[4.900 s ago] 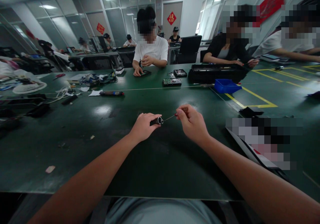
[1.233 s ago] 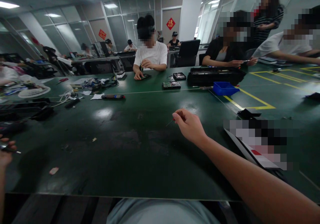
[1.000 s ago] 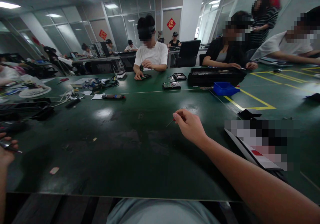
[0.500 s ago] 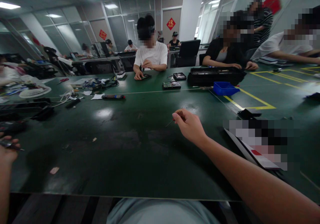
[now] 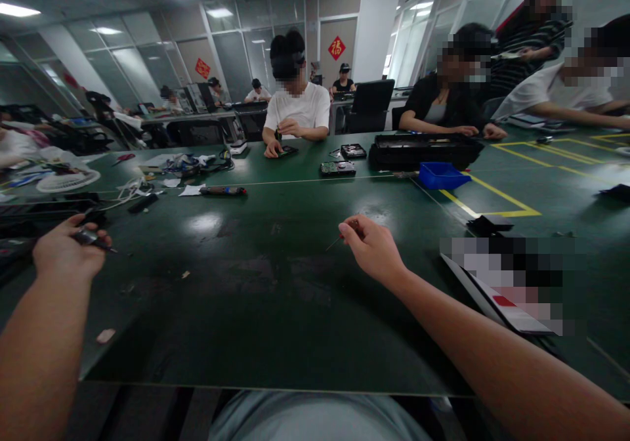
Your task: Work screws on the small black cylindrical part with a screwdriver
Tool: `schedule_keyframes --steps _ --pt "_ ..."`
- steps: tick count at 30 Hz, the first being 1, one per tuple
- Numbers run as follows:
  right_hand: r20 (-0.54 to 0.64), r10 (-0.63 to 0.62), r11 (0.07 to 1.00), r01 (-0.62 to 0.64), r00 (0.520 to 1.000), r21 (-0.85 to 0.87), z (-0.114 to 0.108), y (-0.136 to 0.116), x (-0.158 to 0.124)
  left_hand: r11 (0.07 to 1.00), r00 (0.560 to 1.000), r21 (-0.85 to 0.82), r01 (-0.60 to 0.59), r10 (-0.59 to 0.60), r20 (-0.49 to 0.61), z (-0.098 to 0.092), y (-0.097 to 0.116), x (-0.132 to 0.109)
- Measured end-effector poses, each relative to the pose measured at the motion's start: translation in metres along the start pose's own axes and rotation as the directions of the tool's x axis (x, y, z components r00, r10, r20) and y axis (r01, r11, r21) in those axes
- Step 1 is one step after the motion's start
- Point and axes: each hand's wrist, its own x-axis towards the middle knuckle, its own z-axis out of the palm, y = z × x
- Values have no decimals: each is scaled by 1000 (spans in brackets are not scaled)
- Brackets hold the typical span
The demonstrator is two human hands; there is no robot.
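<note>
My left hand (image 5: 69, 247) is over the left part of the green table (image 5: 236, 336), its fingers wrapped round a dark pointed tool (image 5: 89, 236) whose tip points right. Near the middle, my right hand (image 5: 371, 244) pinches a thin screwdriver (image 5: 335, 243), its shaft slanting down to the left. Most of the handle is hidden by the fingers. Small scraps (image 5: 105, 336) lie on the tabletop between me and the left hand's tool.
A dark cylindrical tool (image 5: 224, 191), a hard drive (image 5: 338, 168), a blue tray (image 5: 443, 174) and a long black casing (image 5: 426, 151) lie farther back. Cables and parts (image 5: 197, 164) are piled back left. A white panel (image 5: 512, 300) lies at right. Several people sit around.
My left hand has come in from the left edge with the dark tool in it. My right hand has hardly moved. A standing person at back right has shifted.
</note>
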Motion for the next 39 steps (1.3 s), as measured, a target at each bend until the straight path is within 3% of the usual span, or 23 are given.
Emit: schedule_keyframes --steps 3,6,10,13,15,17,19,21,24,26,28,35,37,39 --pt "-3 -6 1000 6 1000 5 0 1 0 968 993 -237 81 -59 100 36 7 -19" --pt "-6 -14 1000 14 1000 16 0 2 0 936 963 -332 117 -25 269 73 11 -42" --pt "-8 -7 1000 7 1000 18 1 2 0 901 861 -369 228 -9 509 120 13 -82" --pt "-16 6 1000 -6 1000 25 1 3 0 902 788 -326 283 -25 615 151 15 -121" --pt "-23 11 999 -10 1000 34 1 3 0 901 706 -276 335 -47 706 166 14 -148" --pt "-24 8 999 -7 1000 46 2 3 0 895 568 -189 404 -84 818 175 10 -173" --pt "-27 3 998 -1 1000 61 2 4 0 908 457 -143 394 -58 888 181 4 -195" --pt "-34 -2 997 5 999 74 3 4 0 950 387 -130 285 10 922 184 -7 -212" --pt "-47 0 997 4 999 76 3 4 0 996 298 -66 -60 81 951 187 -26 -228" --pt "-55 1 999 2 998 54 3 3 0 948 252 -9 -319 94 963 188 -38 -232" --pt "-58 -6 1000 7 998 20 2 2 0 869 221 24 -495 99 970 187 -47 -233" --pt "-21 -40 998 41 999 46 1 2 -3 700 26 -109 -705 180 983 187 -65 -223" --pt "-31 -49 994 52 998 100 2 3 -4 683 34 -132 -719 225 974 188 -69 -220" --pt "-57 -43 982 52 997 179 2 5 -5 703 101 -108 -703 249 963 190 -72 -218"
